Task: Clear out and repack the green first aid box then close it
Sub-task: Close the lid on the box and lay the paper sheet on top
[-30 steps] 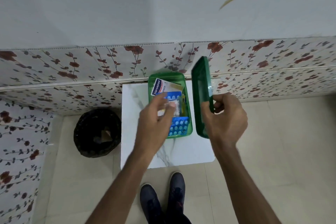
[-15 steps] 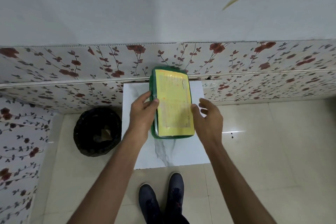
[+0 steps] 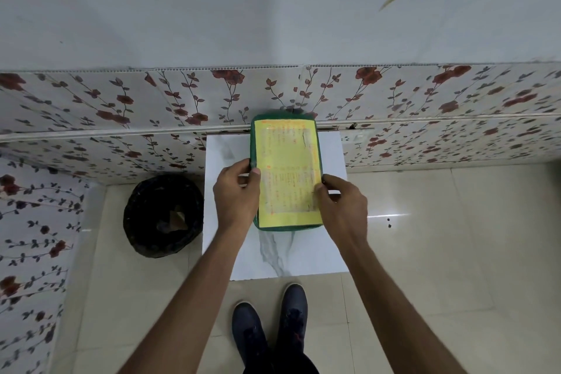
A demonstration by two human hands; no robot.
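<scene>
Yellow label [image 3: 287, 173] on shut green first aid box [image 3: 253, 143], print apparently red, unreadable.

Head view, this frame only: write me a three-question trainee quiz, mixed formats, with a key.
1. True or false: the lid of the green box stands open.
2. Which hand touches the box's left edge? A) left hand B) right hand C) neither
3. Fill in: the black bin stands on the floor to the ____ of the white table.

Key:
1. False. The lid is down, its yellow label facing up.
2. A. The left hand grips the left edge; the right hand is at the right edge.
3. Left.
</scene>
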